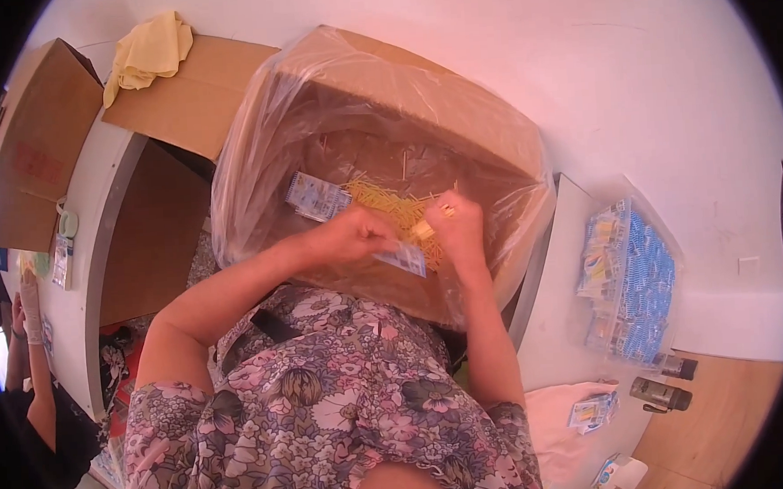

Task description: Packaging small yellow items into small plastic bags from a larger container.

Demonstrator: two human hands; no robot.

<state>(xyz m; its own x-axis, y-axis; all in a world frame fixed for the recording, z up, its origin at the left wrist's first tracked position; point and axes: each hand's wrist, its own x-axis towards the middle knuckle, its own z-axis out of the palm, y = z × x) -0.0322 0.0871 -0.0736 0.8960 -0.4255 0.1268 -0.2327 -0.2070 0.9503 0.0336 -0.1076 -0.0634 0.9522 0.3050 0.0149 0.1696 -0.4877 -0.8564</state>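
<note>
Head view: plastic-lined box [419,101] holds yellow sticks [378,198] and packets [316,197].

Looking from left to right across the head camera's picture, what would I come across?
Brown carton, yellow cloth, the person's left hand holding a small packet, right hand, clear tub of packets.

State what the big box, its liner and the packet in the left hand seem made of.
Box: apparently matte cardboard; brown, stiff walls. Liner: thin, glossy plastic film; see-through, with shiny wrinkles. Packet: probably plastic; it looks pale and partly translucent.
</note>
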